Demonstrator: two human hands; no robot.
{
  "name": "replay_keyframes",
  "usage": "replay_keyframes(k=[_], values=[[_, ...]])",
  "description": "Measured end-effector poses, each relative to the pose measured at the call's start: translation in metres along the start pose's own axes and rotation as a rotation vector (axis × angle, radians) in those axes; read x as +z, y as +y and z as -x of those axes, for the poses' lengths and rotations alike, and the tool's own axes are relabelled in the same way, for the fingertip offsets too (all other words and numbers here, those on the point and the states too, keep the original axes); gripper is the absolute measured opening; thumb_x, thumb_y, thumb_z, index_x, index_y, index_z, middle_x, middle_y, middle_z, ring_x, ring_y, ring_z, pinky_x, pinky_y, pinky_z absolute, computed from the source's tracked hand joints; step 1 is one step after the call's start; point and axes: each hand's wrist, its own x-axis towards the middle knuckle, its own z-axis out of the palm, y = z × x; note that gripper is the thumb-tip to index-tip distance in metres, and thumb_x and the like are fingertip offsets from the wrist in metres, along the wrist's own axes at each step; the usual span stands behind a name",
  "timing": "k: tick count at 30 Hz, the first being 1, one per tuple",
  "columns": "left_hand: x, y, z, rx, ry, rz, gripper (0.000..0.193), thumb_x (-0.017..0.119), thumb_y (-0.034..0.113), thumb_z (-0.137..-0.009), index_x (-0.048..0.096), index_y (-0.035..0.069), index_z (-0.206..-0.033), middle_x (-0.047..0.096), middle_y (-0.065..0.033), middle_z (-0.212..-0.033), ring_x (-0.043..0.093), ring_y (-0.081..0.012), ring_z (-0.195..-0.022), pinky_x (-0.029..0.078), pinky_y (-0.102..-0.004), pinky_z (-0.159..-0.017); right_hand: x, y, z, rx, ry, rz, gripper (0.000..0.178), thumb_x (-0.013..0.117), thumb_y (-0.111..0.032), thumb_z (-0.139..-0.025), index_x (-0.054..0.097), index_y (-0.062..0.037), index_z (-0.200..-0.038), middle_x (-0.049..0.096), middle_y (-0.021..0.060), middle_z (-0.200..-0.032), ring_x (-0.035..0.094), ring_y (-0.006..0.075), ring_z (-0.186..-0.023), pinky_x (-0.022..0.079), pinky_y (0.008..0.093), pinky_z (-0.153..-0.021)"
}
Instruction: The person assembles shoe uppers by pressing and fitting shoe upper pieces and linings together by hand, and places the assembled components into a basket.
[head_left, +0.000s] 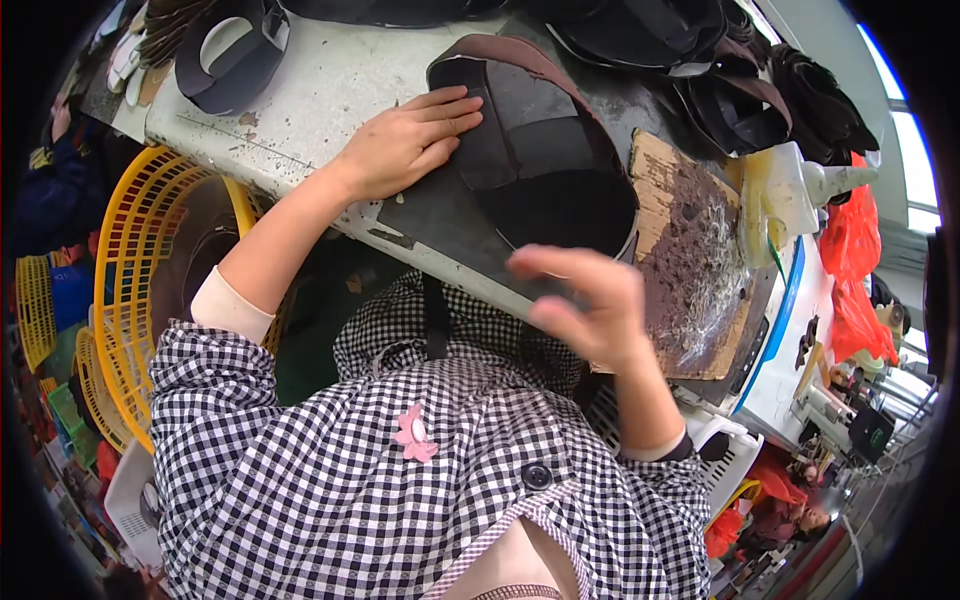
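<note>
**Flat left hand, lifted right hand, and a curved piece close to a sticky-looking board**

The tan wooden board crusted with dark brown residue and whitish strands [655, 175] lies on the worn whitish table [350, 70]. Just left of this board is the curved black panel piece with a raised brown band along its rim [550, 140], resting on a flat dark sheet [430, 215]. Its right edge comes so near the board that I cannot tell whether they touch.

The left hand [415, 140], farther left of the board, lies flat with its fingers close together, their tips on the piece's left edge. The right hand [595, 300], near the board's left side, is blurred; thumb and fingers stand apart with nothing visible between them, and whether it touches the piece I cannot tell.

The likeliest trouble is smearing: if the piece slides toward the board, or the right wrist brushes it, residue could mark the black surface. With only the left edge held, a tug on the far side could swivel the piece or fold its band. The yellowish translucent plastic container [770, 190] at the board's far right corner could tip if the board gets knocked
</note>
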Motion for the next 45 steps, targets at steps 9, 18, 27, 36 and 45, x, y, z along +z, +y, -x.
replay_keyframes(k=[9, 18, 27, 36, 45], values=[[0.007, 0.053, -0.025, 0.163, 0.073, 0.027, 0.022, 0.066, 0.004, -0.071, 0.066, 0.008, -0.093, 0.066, -0.0065, -0.092, 0.062, -0.0191, -0.091, 0.032, -0.0443, -0.104, -0.061, 0.072, 0.002, 0.069, 0.413, 0.303, 0.060, 0.043, 0.013, -0.062, 0.057, -0.0022, -0.118, 0.058, 0.0143, -0.116, 0.052, 0.0248, -0.112, 0.038, 0.0347, -0.097], [-0.051, 0.094, -0.058, -0.355, 0.252, 0.776, 0.011, 0.061, 0.010, -0.084, 0.063, -0.001, -0.086, 0.061, -0.0025, -0.069, 0.052, -0.0039, -0.065, 0.042, -0.0211, -0.059, -0.063, 0.045, 0.008, -0.085, 0.258, -1.243, 0.087, 0.048, -0.068, -0.079, 0.045, 0.0034, -0.128, 0.041, 0.0180, -0.136, 0.039, 0.0279, -0.127, 0.028, 0.0434, -0.106], [-0.060, 0.102, -0.066, -0.452, 0.103, 1.453, 0.016, 0.056, 0.014, -0.090, 0.060, -0.002, -0.093, 0.063, -0.0018, -0.085, 0.056, -0.0056, -0.075, 0.045, -0.0186, -0.070, -0.062, 0.015, 0.009, 0.039, 0.477, -1.057, 0.025, 0.066, -0.006, -0.080, 0.062, 0.0038, -0.103, 0.064, 0.0108, -0.104, 0.062, 0.0197, -0.095, 0.048, 0.0329, -0.086], [-0.060, 0.126, -0.091, -0.388, 0.123, 0.851, 0.021, 0.070, 0.017, -0.081, 0.059, -0.001, -0.080, 0.058, 0.0030, -0.071, 0.050, -0.0033, -0.065, 0.042, -0.0196, -0.056, -0.047, 0.011, 0.011, 0.192, 0.433, -1.115, 0.033, 0.067, -0.006, -0.078, 0.059, 0.0056, -0.107, 0.063, 0.0129, -0.105, 0.061, 0.0192, -0.093, 0.049, 0.0329, -0.085], [-0.047, 0.100, -0.091, -0.470, 0.001, 1.351, 0.046, 0.047, 0.037, -0.095, 0.055, 0.002, -0.066, 0.047, 0.0078, -0.059, 0.040, -0.0002, -0.060, 0.036, -0.0180, -0.053, -0.033, 0.012, 0.011, 0.192, 0.435, -1.212, 0.035, 0.067, -0.007, -0.079, 0.057, 0.0073, -0.110, 0.063, 0.0149, -0.106, 0.062, 0.0213, -0.092, 0.050, 0.0336, -0.084]])
